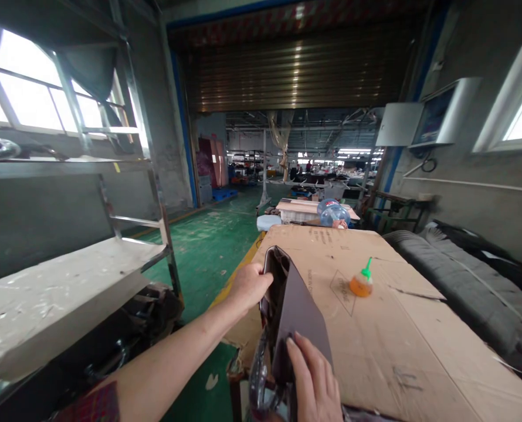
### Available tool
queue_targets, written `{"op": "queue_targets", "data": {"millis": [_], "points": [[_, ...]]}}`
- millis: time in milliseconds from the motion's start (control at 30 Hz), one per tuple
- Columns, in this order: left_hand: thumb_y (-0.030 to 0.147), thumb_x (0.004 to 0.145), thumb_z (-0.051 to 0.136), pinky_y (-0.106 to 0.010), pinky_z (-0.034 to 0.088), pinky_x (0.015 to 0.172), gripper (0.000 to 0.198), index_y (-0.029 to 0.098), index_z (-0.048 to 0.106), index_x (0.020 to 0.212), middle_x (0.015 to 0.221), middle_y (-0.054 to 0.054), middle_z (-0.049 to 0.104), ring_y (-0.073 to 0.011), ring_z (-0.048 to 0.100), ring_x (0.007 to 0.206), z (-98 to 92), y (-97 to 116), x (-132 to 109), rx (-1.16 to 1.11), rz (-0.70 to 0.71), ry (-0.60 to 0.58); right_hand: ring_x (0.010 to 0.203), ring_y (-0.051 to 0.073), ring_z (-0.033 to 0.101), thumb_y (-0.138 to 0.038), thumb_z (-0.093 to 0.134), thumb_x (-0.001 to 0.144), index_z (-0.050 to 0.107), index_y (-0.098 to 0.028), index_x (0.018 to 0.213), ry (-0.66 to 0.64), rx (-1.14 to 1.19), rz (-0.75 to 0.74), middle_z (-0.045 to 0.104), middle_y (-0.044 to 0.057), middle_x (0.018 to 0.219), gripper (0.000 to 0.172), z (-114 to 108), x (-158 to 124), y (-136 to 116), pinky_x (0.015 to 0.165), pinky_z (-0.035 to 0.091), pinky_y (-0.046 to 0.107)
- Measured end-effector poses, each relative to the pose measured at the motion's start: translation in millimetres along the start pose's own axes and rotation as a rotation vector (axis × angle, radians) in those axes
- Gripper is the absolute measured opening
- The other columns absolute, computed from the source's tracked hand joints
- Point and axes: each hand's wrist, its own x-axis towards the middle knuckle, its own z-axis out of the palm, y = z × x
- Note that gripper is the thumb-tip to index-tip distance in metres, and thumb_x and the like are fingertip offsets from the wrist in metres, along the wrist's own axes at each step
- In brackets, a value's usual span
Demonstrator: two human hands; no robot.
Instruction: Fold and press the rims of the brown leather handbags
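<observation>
My left hand grips the far end of a dark brown leather piece, fingers wrapped round its edge. At the near end my right hand pinches the same piece, thumb on top. The leather is held up on edge over the left side of a cardboard-covered table. Under it, near my right hand, hangs some shiny clear plastic. A small orange bottle with a green nozzle stands on the cardboard to the right of the leather, apart from both hands.
A metal shelf rack stands at the left over the green floor. Dark rolled material lies along the table's right side. Behind the table are a blue water jug, a stool and more tables, with people far off.
</observation>
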Motion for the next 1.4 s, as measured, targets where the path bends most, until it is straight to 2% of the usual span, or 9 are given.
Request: {"op": "queue_targets", "data": {"millis": [167,300,367,467,567,733,900,1067,1400], "points": [[0.027,0.073,0.052,-0.024,0.024,0.049,0.016,0.018,0.055,0.061,0.056,0.001,0.052,-0.0124,0.049,0.055,-11.7,-10,-1,0.075,0.076,-0.03,0.125,0.033,0.047,-0.021,0.046,0.083,0.031,-0.023,0.147,-0.09,0.048,0.051,0.047,0.011,0.139,0.066,-46,17,53,0.098,0.048,0.047],[0.032,0.076,0.052,-0.025,0.03,0.053,0.017,0.018,0.057,0.067,0.064,-0.001,0.057,-0.0149,0.053,0.061,-20.4,-25,1,0.206,0.084,-0.049,0.095,0.032,0.066,-0.021,0.035,0.087,0.035,-0.02,0.143,-0.178,-0.195,0.292,0.065,0.014,0.113,0.056,-85,37,114,0.073,0.054,0.043],[0.032,0.076,0.054,-0.026,0.037,0.06,0.017,0.018,0.06,0.084,0.082,-0.004,0.062,-0.0176,0.057,0.071,-22.0,-30,1,0.29,0.094,0.003,0.084,0.032,0.067,-0.02,0.033,0.085,0.047,-0.018,0.134,-0.22,-0.282,0.383,0.069,0.014,0.098,0.05,-92,51,137,0.066,0.051,0.041],[0.022,0.069,0.062,-0.032,0.044,0.083,0.052,0.017,0.05,0.119,0.121,-0.011,0.053,-0.0242,0.055,0.103,-22.3,-26,-2,0.419,0.306,0.157,0.08,0.028,0.067,-0.018,0.038,0.081,0.059,-0.02,0.115,-0.237,-0.228,0.415,0.07,0.009,0.086,0.04,-87,72,156,0.064,0.048,0.034],[0.007,0.062,0.061,-0.039,0.036,0.102,0.078,0.023,0.036,0.135,0.14,-0.009,0.038,-0.0282,0.039,0.126,-21.2,-9,-7,0.516,0.596,0.162,0.078,0.026,0.065,-0.019,0.043,0.077,0.064,-0.023,0.099,-0.224,-0.143,0.394,0.068,0.006,0.082,0.031,-80,85,161,0.067,0.047,0.032],[0.001,0.063,0.056,-0.042,0.032,0.106,0.069,0.027,0.042,0.125,0.135,-0.005,0.04,-0.0259,0.036,0.127,-12.7,27,-3,0.484,0.809,0.035,0.077,0.022,0.062,-0.028,0.047,0.079,0.064,-0.023,0.088,-0.233,0.029,0.286,0.064,0.004,0.086,0.02,-91,91,151,0.069,0.048,0.03],[-0.001,0.058,0.059,-0.038,0.041,0.097,0.053,0.022,0.048,0.105,0.121,-0.007,0.042,-0.0236,0.044,0.113,5.6,47,26,0.317,0.768,-0.019,0.081,0.023,0.061,-0.05,0.05,0.085,0.065,-0.022,0.088,-0.201,0.076,0.325,0.064,0.005,0.094,0.032,-94,93,145,0.07,0.048,0.03],[0.003,0.054,0.064,-0.034,0.043,0.093,0.041,0.019,0.048,0.088,0.108,-0.005,0.042,-0.0205,0.045,0.104,25.1,51,41,0.094,0.67,0.117,0.084,0.023,0.061,-0.056,0.043,0.091,0.061,-0.023,0.073,-0.142,0.026,0.372,0.062,0.004,0.087,0.041,-78,96,148,0.069,0.044,0.03],[0.016,0.065,0.067,-0.038,0.039,0.09,0.026,0.022,0.059,0.089,0.111,-0.004,0.049,-0.0238,0.045,0.106,22.8,30,47,0.273,0.591,0.186,0.074,0.02,0.059,-0.052,0.046,0.088,0.057,-0.021,0.067,-0.148,0.093,0.381,0.06,0.001,0.075,0.038,-81,115,168,0.065,0.041,0.029]]}}
